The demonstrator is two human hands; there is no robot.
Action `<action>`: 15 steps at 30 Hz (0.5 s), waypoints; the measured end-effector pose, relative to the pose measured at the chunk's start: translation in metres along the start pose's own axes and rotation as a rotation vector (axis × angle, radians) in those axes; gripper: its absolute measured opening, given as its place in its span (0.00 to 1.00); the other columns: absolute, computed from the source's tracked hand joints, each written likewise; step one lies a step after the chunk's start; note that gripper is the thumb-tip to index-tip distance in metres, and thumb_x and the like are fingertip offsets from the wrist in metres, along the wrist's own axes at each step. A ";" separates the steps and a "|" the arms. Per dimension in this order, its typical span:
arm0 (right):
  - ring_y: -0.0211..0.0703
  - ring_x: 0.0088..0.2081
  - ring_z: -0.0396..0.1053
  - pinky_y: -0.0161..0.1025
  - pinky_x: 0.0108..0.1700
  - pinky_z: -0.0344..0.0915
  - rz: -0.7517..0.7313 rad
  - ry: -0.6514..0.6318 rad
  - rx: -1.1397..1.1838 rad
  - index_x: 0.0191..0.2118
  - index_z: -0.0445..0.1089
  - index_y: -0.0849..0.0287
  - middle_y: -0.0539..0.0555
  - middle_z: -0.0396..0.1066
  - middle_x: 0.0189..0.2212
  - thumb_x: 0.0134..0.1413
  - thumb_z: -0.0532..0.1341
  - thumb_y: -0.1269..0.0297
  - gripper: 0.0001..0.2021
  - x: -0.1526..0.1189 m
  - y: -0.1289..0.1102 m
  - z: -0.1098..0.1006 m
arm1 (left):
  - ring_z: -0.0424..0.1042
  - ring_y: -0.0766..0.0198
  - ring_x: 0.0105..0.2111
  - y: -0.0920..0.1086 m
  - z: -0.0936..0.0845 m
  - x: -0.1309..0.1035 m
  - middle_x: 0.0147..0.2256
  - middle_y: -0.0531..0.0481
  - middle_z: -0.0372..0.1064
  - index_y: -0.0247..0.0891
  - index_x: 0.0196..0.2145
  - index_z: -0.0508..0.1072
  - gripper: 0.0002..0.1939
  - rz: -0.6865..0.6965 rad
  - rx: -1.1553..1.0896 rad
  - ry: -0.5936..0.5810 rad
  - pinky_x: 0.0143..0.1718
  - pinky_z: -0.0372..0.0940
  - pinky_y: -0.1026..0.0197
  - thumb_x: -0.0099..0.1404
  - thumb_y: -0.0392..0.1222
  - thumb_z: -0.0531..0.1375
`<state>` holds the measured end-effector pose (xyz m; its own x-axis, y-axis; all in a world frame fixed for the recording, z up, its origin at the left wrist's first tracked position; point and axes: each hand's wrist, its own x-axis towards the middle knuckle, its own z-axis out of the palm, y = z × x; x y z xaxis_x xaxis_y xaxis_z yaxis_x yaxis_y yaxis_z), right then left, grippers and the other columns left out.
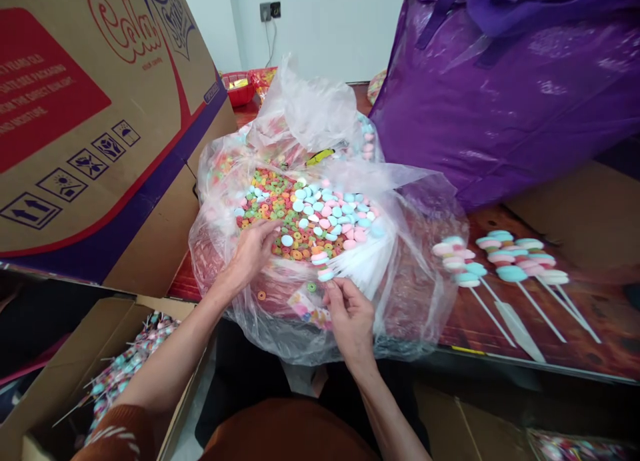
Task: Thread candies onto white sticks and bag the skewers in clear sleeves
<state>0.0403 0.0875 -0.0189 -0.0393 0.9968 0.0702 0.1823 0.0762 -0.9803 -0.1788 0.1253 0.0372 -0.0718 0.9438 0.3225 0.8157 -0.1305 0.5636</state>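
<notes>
My right hand [351,321] pinches a candy skewer [323,264], threaded with pink, white and blue marshmallows and a ring candy, at its lower end. Over the left side of the candy pile, my left hand [256,246] has its fingers drawn together; what they hold, if anything, is hidden. Colourful ring candies [273,204] lie in a heap below it. Pink, blue and white marshmallows [340,214] are heaped to the right. White sticks [363,264] lie beside the marshmallows, partly under clear plastic. The plastic bag [415,274] spreads around and beneath everything.
Finished marshmallow skewers [520,257] lie on the table [595,287] at right. A large printed carton [110,114] stands at left, and a purple bag [500,94] at right. Below left, an open box [100,327] holds many candy sticks. A yellow cutter [320,157] rests behind the pile.
</notes>
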 end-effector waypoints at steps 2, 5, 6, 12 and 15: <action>0.36 0.23 0.61 0.32 0.27 0.58 -0.004 -0.005 -0.008 0.30 0.69 0.58 0.46 0.63 0.20 0.61 0.57 0.54 0.15 0.000 0.001 0.000 | 0.76 0.56 0.44 -0.001 0.004 -0.002 0.45 0.42 0.78 0.35 0.51 0.76 0.16 0.075 -0.005 0.035 0.47 0.69 0.56 0.68 0.36 0.57; 0.36 0.23 0.61 0.33 0.27 0.58 -0.004 -0.009 -0.011 0.30 0.70 0.59 0.46 0.63 0.20 0.61 0.57 0.54 0.15 0.000 0.002 0.001 | 0.75 0.57 0.44 -0.005 0.014 0.001 0.44 0.43 0.78 0.37 0.48 0.77 0.13 0.171 0.030 -0.012 0.48 0.68 0.55 0.68 0.36 0.57; 0.36 0.23 0.61 0.33 0.27 0.58 -0.004 -0.009 -0.011 0.30 0.70 0.59 0.46 0.63 0.20 0.61 0.57 0.54 0.15 0.000 0.002 0.001 | 0.75 0.56 0.44 -0.007 0.017 0.002 0.44 0.43 0.78 0.37 0.46 0.78 0.11 0.202 0.049 -0.043 0.48 0.68 0.55 0.69 0.36 0.57; 0.36 0.23 0.61 0.32 0.27 0.58 0.002 -0.026 0.009 0.29 0.68 0.59 0.46 0.63 0.20 0.62 0.57 0.54 0.15 0.000 0.003 0.000 | 0.72 0.56 0.46 -0.022 0.026 0.003 0.47 0.42 0.74 0.38 0.48 0.76 0.12 0.331 0.145 -0.144 0.50 0.67 0.53 0.69 0.36 0.57; 0.36 0.24 0.62 0.32 0.28 0.60 0.004 -0.034 0.025 0.32 0.70 0.59 0.47 0.64 0.21 0.62 0.58 0.54 0.14 -0.001 0.004 0.000 | 0.70 0.56 0.48 -0.024 0.020 0.005 0.49 0.42 0.71 0.38 0.51 0.74 0.16 0.364 0.200 -0.217 0.50 0.67 0.54 0.68 0.33 0.54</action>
<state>0.0412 0.0873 -0.0231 -0.0716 0.9956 0.0602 0.1576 0.0708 -0.9850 -0.1868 0.1393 0.0101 0.3438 0.8920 0.2935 0.8618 -0.4239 0.2786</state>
